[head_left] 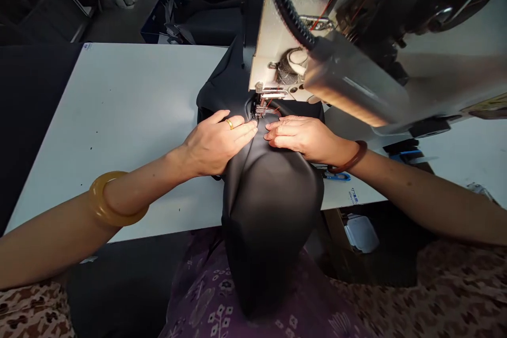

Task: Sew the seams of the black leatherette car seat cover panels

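Smooth black leather-like material [277, 185] lies bunched under the needle and presser foot [259, 111] of a sewing machine [273, 47] and drapes toward my lap. My left hand [217, 140] is closed on a fold just left of the foot. Its index finger presses along the fold, and the thumb is hidden. On the right, my right hand [299, 137] grips the same material, fingers bunched close to the foot and thumb out of sight. Red thread [270, 103] runs down to the needle. The fingertips of both hands are near each other but apart.
A white table [130, 111] extends to both sides. Blue-handled thread snips [336, 176] lie beside my right wrist. The machine's lamp [348, 84] hangs above that hand. Behind the table stands a dark blue bin [154, 21]; below its front edge is a pale plastic container [361, 233].
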Tool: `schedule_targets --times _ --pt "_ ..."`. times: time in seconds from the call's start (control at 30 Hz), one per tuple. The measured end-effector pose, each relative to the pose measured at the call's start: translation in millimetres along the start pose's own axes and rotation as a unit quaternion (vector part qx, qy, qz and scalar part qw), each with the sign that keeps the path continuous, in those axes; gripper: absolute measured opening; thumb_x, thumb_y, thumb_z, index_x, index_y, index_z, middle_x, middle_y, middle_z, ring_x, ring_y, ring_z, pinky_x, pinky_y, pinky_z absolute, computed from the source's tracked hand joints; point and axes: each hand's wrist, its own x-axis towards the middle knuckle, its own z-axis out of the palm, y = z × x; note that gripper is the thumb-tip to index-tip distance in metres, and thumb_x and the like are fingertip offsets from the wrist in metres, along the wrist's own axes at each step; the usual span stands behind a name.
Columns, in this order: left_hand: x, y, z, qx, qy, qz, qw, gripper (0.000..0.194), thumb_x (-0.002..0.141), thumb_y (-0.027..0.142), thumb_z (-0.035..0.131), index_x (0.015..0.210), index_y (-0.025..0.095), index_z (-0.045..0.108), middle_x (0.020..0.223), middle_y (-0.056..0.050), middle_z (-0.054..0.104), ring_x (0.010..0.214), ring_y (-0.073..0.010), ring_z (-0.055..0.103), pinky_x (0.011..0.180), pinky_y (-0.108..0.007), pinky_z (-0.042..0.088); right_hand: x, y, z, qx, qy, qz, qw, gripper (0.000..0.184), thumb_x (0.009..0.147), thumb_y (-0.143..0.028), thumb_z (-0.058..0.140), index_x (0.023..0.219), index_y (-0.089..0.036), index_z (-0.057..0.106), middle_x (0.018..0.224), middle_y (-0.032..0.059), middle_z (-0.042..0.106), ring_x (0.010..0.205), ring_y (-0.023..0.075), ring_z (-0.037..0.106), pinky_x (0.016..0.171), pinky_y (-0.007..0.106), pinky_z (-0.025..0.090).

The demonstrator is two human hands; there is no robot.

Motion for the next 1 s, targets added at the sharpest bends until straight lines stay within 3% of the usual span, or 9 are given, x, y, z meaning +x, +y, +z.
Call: schedule_targets --times 0.13,0.3,0.5,0.63,0.77,1.0 --pt "2 1 -3.3 -0.002 0.013 -0.005 1.0 0.039 0.079 0.018 0.044 0.114 0.009 0.058 0.12 -0.009 0.063 0.094 -0.0236 0.06 0.078 -0.038 0.044 0 4 -1 0.018 0.021 0.002 1.0 0.027 0.093 -0.018 0.039 0.09 -0.017 0.065 0.097 0.0042 0.07 0.107 0.0149 0.06 0.095 0.033 0.048" --pt "5 3 -6.9 -0.011 -0.017 -0.02 1.0 0.037 0.077 0.018 0.043 0.109 0.01 0.06 0.109 -0.01 0.066 0.088 -0.0229 0.059 0.069 -0.037 0.043 4 4 -8 0.05 0.032 -0.016 0.998 0.021 0.092 -0.019 0.045 0.088 -0.014 0.064 0.095 0.0066 0.071 0.103 0.0146 0.062 0.098 0.027 0.046" --pt "6 2 -7.0 -0.006 -0.023 -0.03 0.999 0.038 0.078 0.017 0.04 0.111 0.013 0.06 0.107 -0.008 0.066 0.089 -0.023 0.059 0.075 -0.04 0.043 3 14 -9 0.093 0.04 -0.003 0.995 0.021 0.093 -0.019 0.043 0.087 -0.014 0.063 0.095 0.0095 0.07 0.102 0.0165 0.063 0.093 0.029 0.05" --pt "5 -1 -3.7 -0.007 0.0 -0.032 0.999 0.034 0.082 0.02 0.039 0.107 0.014 0.061 0.107 -0.007 0.066 0.092 -0.0241 0.06 0.076 -0.041 0.045 0 26 -7 0.189 0.002 0.063 0.98 0.018 0.091 -0.026 0.047 0.086 -0.016 0.06 0.098 0.0102 0.069 0.105 0.0183 0.062 0.094 0.033 0.051" --pt "1 0 -2.0 -0.027 0.034 -0.037 0.998 0.024 0.08 0.022 0.048 0.1 0.017 0.062 0.107 -0.006 0.067 0.092 -0.0237 0.062 0.08 -0.041 0.045 0 27 -7 0.251 -0.013 0.119 0.961 0.017 0.09 -0.032 0.049 0.087 -0.019 0.06 0.099 0.0081 0.068 0.109 0.0186 0.06 0.094 0.035 0.05" --pt "2 -9 4.6 -0.082 0.038 -0.07 0.993 0.029 0.077 0.014 0.05 0.103 0.019 0.062 0.114 -0.007 0.066 0.101 -0.0236 0.061 0.094 -0.047 0.04 2 32 -6 0.235 -0.019 0.15 0.96 0.026 0.093 -0.033 0.04 0.085 -0.017 0.059 0.103 0.011 0.067 0.104 0.0166 0.061 0.097 0.033 0.048"
